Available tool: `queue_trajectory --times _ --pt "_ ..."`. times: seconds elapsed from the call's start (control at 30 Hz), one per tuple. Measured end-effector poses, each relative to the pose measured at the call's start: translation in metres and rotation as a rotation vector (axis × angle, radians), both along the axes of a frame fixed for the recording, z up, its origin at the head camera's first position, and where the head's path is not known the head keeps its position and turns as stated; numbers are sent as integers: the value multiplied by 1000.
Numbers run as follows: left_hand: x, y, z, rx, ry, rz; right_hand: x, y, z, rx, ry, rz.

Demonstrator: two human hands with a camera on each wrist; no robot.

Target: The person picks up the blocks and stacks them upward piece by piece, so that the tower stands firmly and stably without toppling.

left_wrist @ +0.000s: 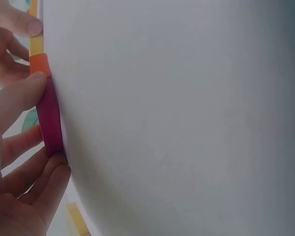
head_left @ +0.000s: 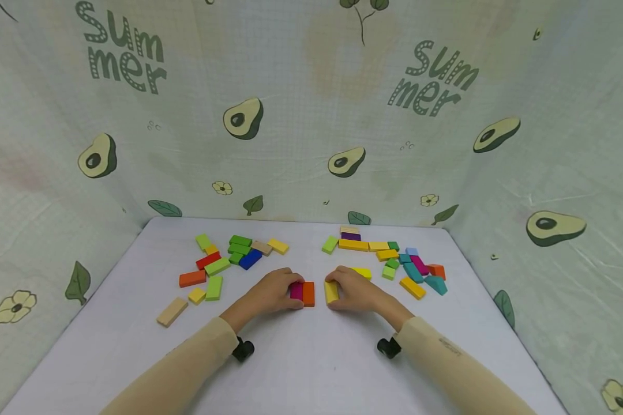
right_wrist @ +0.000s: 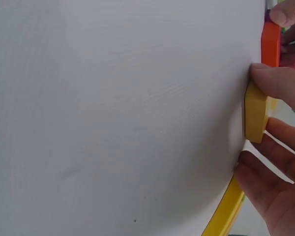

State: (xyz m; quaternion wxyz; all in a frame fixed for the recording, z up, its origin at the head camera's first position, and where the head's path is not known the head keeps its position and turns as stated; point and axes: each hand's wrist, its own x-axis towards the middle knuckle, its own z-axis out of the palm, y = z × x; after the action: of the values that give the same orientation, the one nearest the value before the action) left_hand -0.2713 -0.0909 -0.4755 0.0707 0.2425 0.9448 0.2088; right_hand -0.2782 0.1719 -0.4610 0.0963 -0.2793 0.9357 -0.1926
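Note:
Near the middle of the table, my left hand (head_left: pixel 276 291) grips a magenta block (head_left: pixel 296 290) between thumb and fingers. An orange block (head_left: pixel 308 294) stands side by side with it, on its right. Across a small gap, my right hand (head_left: pixel 356 291) holds a yellow block (head_left: pixel 331 292) by its two ends. The left wrist view shows the left thumb at the near end of the magenta block (left_wrist: pixel 50 118), by the orange one (left_wrist: pixel 40 64). In the right wrist view, thumb and fingers span the yellow block (right_wrist: pixel 255 113). A brighter yellow block (head_left: pixel 362 272) lies just behind the right hand.
Loose green, red, blue, yellow and plain wooden blocks (head_left: pixel 172 312) are scattered on the left. On the right lie yellow blocks (head_left: pixel 412 287), teal blocks (head_left: pixel 436 284), and several green, magenta and orange ones. A printed cloth (head_left: pixel 291 173) hangs around the white table (head_left: pixel 322 363).

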Motion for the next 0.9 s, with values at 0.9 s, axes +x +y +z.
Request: queue_trajectory --times 0.9 --pt "-1 -4 0 36 9 2 1 -31 -3 -29 25 34"
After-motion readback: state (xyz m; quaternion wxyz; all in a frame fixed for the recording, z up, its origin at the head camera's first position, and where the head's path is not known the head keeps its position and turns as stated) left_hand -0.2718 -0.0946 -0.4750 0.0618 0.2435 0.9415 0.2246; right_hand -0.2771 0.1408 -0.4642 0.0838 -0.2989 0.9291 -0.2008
